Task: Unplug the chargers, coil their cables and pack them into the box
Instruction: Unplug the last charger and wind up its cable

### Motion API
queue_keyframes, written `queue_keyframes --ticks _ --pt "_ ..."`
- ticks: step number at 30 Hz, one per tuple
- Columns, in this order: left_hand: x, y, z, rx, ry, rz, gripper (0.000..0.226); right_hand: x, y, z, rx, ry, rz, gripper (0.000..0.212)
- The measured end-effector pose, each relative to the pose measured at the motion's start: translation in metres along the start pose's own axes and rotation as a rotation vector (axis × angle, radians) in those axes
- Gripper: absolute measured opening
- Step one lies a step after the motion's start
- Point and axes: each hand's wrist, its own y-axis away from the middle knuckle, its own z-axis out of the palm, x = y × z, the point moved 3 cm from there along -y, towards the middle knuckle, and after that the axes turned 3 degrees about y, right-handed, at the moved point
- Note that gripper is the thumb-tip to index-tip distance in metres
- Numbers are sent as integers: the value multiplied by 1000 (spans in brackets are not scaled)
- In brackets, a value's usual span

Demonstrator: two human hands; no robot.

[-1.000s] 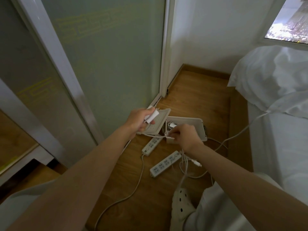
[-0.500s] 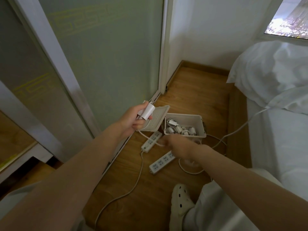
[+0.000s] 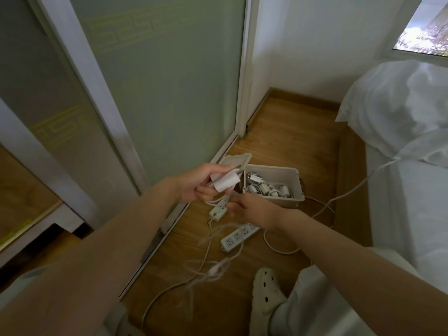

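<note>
My left hand [image 3: 197, 184] grips a white charger block [image 3: 226, 181] above the floor, just left of the box. Its thin white cable [image 3: 213, 267] hangs down, blurred, with a small connector near its low end. My right hand [image 3: 252, 209] pinches that cable just below the charger. The beige plastic box [image 3: 297, 190] stands open on the wooden floor and holds several white chargers with coiled cables [image 3: 266, 187]. Its lid [image 3: 236, 160] leans against the box's left side. Two white power strips lie on the floor, one [image 3: 219, 209] under my hands, one [image 3: 238, 236] nearer me.
A frosted glass sliding door [image 3: 157, 93] runs along the left. A bed with white bedding [image 3: 400, 117] fills the right side. A thick white cord [image 3: 351, 190] runs from the bed to the floor. My foot in a white clog [image 3: 266, 292] rests at bottom centre.
My right hand rose from the floor by the power strips to the cable under the charger. The cable now swings loose. My left hand lowered the charger slightly toward me.
</note>
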Motion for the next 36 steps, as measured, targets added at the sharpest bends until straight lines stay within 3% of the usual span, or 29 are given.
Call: queue_keyframes --ticks 5,9,12,19,23,28,32,36 --pt "-17 11 -12 -18 -239 -126 29 18 -1 -6 -73 216 99 25" --pt "-29 14 -17 45 -468 -180 35 19 0 -20 -21 337 176 31" --pt "-38 11 -15 131 -417 -148 20 15 -4 -28 63 449 198 37" --pt "-48 4 -20 407 -710 26 26 1 -6 -18 242 199 201 34" --pt "-49 0 -14 566 -584 38 28 -10 -5 1 261 -44 207 31" --pt "-43 -9 -6 729 -343 74 29 -20 -3 11 299 -146 221 26" --pt "-38 -15 -4 781 -32 99 32 -25 -2 17 250 -156 239 18" --pt "-33 -22 8 697 411 115 46 -34 1 29 242 -223 231 29"
